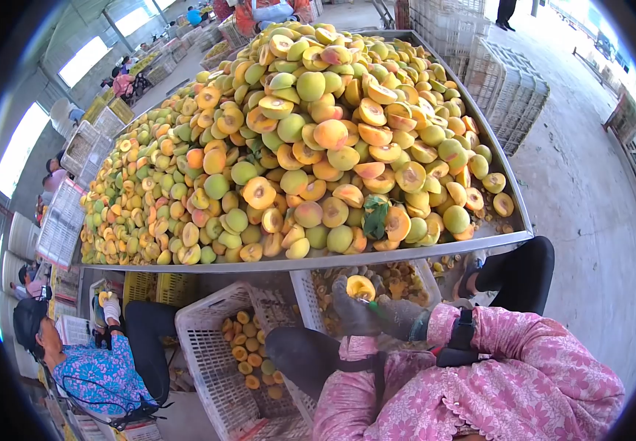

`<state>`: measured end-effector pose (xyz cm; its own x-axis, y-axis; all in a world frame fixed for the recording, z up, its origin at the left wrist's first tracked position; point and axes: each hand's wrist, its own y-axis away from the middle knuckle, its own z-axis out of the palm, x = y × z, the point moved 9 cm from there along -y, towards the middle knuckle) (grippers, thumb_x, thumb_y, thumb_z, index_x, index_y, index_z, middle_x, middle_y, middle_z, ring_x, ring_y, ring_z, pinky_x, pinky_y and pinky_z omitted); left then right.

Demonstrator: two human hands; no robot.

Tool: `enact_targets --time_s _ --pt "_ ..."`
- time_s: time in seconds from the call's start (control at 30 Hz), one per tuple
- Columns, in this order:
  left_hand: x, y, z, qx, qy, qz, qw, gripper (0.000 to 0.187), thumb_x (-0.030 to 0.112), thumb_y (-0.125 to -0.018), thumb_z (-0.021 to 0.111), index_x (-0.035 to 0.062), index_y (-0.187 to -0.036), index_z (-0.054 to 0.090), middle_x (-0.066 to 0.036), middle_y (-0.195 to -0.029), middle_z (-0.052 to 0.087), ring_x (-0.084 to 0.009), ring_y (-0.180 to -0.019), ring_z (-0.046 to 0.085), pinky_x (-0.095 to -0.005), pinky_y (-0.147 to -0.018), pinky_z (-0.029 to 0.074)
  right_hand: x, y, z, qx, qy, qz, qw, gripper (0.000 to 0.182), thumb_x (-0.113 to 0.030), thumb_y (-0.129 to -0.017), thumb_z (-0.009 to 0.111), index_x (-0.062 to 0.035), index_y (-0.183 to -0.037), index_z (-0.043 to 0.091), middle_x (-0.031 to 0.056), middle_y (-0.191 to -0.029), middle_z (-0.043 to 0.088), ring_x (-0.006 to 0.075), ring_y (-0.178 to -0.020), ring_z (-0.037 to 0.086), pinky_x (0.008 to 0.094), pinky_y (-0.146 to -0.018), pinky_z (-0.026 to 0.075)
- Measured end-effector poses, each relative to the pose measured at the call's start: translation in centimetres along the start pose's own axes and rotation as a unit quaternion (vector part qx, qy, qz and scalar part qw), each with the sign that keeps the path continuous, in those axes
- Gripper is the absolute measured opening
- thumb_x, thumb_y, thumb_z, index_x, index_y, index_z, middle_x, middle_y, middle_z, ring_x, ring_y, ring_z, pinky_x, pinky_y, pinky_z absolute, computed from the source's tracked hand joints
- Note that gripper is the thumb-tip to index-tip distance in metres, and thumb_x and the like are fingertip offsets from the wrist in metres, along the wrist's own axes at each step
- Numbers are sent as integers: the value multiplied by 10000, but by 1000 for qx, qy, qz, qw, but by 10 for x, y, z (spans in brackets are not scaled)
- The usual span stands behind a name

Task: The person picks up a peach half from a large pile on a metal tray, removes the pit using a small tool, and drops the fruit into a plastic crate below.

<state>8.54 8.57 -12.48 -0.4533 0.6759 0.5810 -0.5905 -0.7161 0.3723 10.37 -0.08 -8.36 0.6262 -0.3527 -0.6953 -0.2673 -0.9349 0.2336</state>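
Note:
My left hand (353, 312), in a grey glove, is closed around a cut yellow peach half (361, 287), its hollow facing up. Close beside it my right hand (403, 319), also gloved, is closed on a small tool with a green handle (382, 300); its working end is hidden near the fruit. Both hands are over a white crate (304, 292) that holds scraps and dark bits, just below the metal table's front rim (435, 251). On the table rises a large heap of peaches (288, 147), many split open.
A white crate (204, 345) with several peach halves (250, 349) stands left of my knee. Farther left sits a co-worker in a blue patterned shirt (105, 375), holding fruit. Stacked crates (505, 92) stand behind the table's right side. Another person (270, 11) is across the table.

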Motion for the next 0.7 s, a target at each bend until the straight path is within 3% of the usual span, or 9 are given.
enact_targets --time_s 0.17,0.3,0.33,0.47,0.5,0.53,0.57,0.63,0.7 --pt "-4 -2 -22 72 67 -19 995 436 399 -849 443 17 -1047 513 -140 -1045 548 -284 -909 542 -423 -833 462 12 1 -4 11 78 73 994 256 -241 -851 485 -40 -1010 490 181 -765 619 348 -666 624 442 -559 481" --pt "-11 -17 -44 21 101 -45 994 431 396 -846 448 11 -1025 521 -135 -1014 553 -285 -908 532 -415 -826 459 23 -2 -9 88 128 65 986 278 -233 -833 504 -40 -1034 506 170 -716 621 327 -576 614 425 -509 472" --pt "-10 -21 -41 -25 96 -49 994 423 391 -844 448 16 -1020 531 -135 -1006 556 -289 -911 530 -414 -824 459 30 -8 -6 88 127 62 986 278 -233 -833 504 -40 -1034 506 170 -716 621 327 -576 614 425 -509 472" --pt "-19 -16 -42 -17 120 -62 991 401 382 -856 449 22 -1020 513 -127 -936 589 -264 -851 575 -423 -765 498 44 -18 1 54 129 76 987 320 -250 -815 527 -40 -1054 497 184 -734 621 329 -583 615 433 -516 473" --pt "-23 -34 -92 35 -88 69 993 386 377 -845 458 28 -988 539 -134 -941 591 -268 -856 574 -405 -754 497 42 -21 -3 54 136 76 986 341 -255 -808 540 -38 -1067 492 188 -745 620 331 -584 614 441 -520 474" --pt "-12 -37 -113 84 -290 196 933 373 372 -833 467 34 -956 566 -141 -947 594 -271 -861 574 -388 -743 496 38 -20 -12 57 133 76 987 341 -255 -808 540 -38 -1067 492 188 -745 620 331 -584 614 441 -520 474" --pt "8 -23 -86 82 -292 198 932 373 372 -833 467 34 -956 566 -141 -947 594 -271 -861 574 -388 -743 496 31 -17 -22 40 100 80 991 387 -296 -797 560 -35 -1074 486 192 -776 619 343 -616 615 450 -548 476" --pt "11 1 -53 90 6 9 996 356 357 -860 453 38 -974 564 -130 -935 602 -256 -826 589 -376 -722 506 17 -10 -37 22 67 82 994 435 -337 -785 579 -32 -1080 481 196 -808 619 355 -649 617 460 -577 479" --pt "-4 0 -76 78 -1 -38 996 351 352 -870 445 42 -984 564 -127 -940 600 -256 -836 589 -376 -725 509 28 1 -32 -13 -198 198 960 512 -373 -814 594 16 -1109 439 219 -939 597 288 -693 642 413 -567 507"
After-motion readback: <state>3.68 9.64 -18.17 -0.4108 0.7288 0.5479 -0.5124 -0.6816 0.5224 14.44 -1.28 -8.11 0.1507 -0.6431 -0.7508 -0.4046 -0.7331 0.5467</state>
